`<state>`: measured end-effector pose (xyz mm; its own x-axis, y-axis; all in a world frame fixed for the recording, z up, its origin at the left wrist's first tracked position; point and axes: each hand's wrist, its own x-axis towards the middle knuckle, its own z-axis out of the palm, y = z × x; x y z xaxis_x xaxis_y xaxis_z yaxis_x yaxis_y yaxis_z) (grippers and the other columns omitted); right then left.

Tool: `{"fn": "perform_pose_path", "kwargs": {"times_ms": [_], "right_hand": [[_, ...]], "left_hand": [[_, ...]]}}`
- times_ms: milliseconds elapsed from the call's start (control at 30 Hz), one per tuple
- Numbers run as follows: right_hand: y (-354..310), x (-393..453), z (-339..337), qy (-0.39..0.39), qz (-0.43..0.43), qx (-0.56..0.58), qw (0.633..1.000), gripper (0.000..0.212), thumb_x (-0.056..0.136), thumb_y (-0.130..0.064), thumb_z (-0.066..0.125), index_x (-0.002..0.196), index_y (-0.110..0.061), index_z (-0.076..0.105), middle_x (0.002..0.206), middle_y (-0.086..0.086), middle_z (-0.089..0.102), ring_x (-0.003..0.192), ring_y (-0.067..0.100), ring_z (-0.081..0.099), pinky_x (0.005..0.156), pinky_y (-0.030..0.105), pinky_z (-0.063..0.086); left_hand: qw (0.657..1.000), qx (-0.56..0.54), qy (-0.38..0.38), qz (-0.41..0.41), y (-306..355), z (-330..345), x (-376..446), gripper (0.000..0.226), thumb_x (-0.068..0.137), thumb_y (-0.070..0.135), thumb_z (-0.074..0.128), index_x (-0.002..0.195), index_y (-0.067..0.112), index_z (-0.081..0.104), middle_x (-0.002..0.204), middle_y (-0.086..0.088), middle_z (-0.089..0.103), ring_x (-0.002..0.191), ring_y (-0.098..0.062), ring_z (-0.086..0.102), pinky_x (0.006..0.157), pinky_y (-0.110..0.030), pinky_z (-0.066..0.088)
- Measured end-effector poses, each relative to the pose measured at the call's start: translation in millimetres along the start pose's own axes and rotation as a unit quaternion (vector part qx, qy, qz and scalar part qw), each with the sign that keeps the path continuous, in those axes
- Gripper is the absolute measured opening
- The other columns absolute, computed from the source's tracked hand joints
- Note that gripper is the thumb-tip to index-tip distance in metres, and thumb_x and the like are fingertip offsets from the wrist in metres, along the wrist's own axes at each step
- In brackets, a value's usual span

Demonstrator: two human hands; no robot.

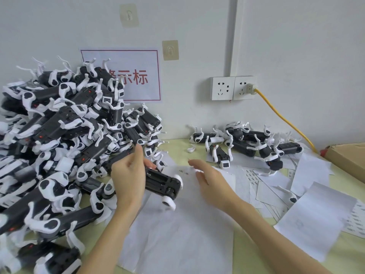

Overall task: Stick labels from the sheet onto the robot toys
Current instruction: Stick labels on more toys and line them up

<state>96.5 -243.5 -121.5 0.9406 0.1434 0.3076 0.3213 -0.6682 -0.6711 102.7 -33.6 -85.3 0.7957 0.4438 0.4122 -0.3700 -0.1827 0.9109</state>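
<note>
My left hand [129, 175] grips a black-and-white robot toy [164, 183], belly up, just above the white label sheet [177, 224] that lies in front of me. My right hand [209, 182] hovers over the sheet's far end near a few small printed labels [183, 171], fingers loosely bent; whether a label is on a fingertip I cannot tell. A big heap of robot toys [59, 139] fills the left side, touching the wall. A smaller group of robot toys [246, 145] lies at the back right.
Used backing sheets [316, 220] are scattered on the right of the yellow-green table [256, 254]. A cardboard box [349, 159] sits at the far right. A yellow cable [284, 117] runs from the wall socket [233, 88] down to the table.
</note>
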Motion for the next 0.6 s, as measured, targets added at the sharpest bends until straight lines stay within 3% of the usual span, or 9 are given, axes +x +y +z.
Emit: {"fn": "perform_pose_path", "kwargs": {"times_ms": [100,233,333,500,600], "right_hand": [[9,14,2,-0.015,-0.020,-0.075,0.997,0.042,0.109,-0.009,0.043,0.150,-0.020,0.048,0.152,-0.001,0.053,0.138,0.023,0.049,0.103,0.023,0.035],[10,27,10,-0.036,-0.040,-0.107,0.993,0.046,0.105,-0.024,0.061,0.149,-0.020,0.050,0.150,-0.003,0.053,0.135,0.024,0.052,0.105,0.030,0.038],[12,31,17,-0.044,-0.064,-0.100,0.992,0.041,0.101,-0.026,0.068,0.140,-0.017,0.060,0.136,-0.001,0.057,0.125,0.024,0.054,0.104,0.030,0.040],[16,28,19,0.015,-0.078,-0.041,0.996,0.019,0.093,-0.014,0.075,0.111,-0.017,0.070,0.107,-0.005,0.062,0.106,0.017,0.059,0.093,0.029,0.046],[19,24,15,0.051,-0.082,-0.010,0.995,0.017,0.090,-0.010,0.075,0.103,-0.019,0.068,0.098,-0.011,0.065,0.098,0.003,0.062,0.086,0.018,0.047]], "left_hand": [[0.989,0.116,-0.008,0.086,0,-1,-4,0.060,0.108,0.035,0.056,0.051,0.019,0.064,0.053,0.013,0.065,0.056,-0.007,0.061,0.057,-0.010,0.038],[0.984,0.122,0.001,0.128,2,1,-9,0.053,0.108,0.033,0.057,0.057,0.018,0.063,0.057,0.008,0.068,0.064,-0.012,0.064,0.061,-0.013,0.041],[0.983,0.120,-0.004,0.140,3,1,-10,0.052,0.108,0.030,0.057,0.058,0.017,0.063,0.059,0.006,0.069,0.065,-0.014,0.064,0.061,-0.018,0.042],[0.984,0.116,0.004,0.139,8,-1,-10,0.050,0.108,0.025,0.057,0.060,0.015,0.065,0.061,0.009,0.070,0.055,-0.012,0.059,0.054,-0.015,0.037],[0.975,0.117,0.020,0.189,12,-4,-8,0.048,0.109,0.021,0.057,0.064,0.008,0.065,0.058,0.009,0.062,0.054,-0.011,0.055,0.057,-0.019,0.037]]}}
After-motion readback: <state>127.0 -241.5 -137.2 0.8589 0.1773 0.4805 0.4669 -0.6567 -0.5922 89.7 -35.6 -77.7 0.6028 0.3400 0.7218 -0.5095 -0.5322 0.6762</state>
